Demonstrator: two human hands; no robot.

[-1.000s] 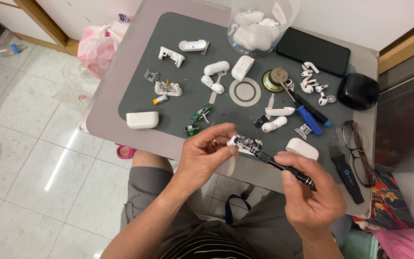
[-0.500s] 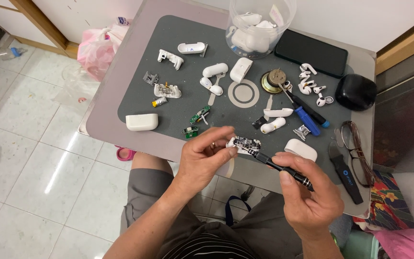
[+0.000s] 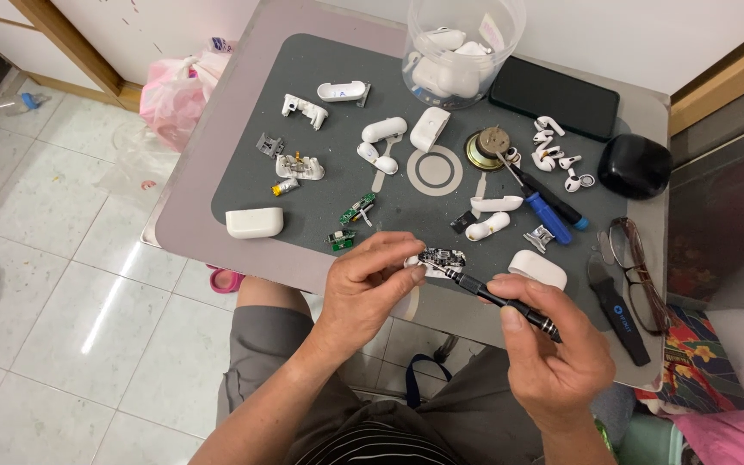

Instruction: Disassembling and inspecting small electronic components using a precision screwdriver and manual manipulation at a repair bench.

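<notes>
My left hand (image 3: 368,288) pinches the small circuit board (image 3: 441,258) over the mat's (image 3: 243,172) near edge; my right hand (image 3: 553,353) grips the screwdriver (image 3: 497,297), tip angled up-left, seemingly touching the board.

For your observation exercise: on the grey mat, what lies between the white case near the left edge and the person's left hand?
In the head view, two small green circuit boards lie between the white case and the left hand.
</notes>
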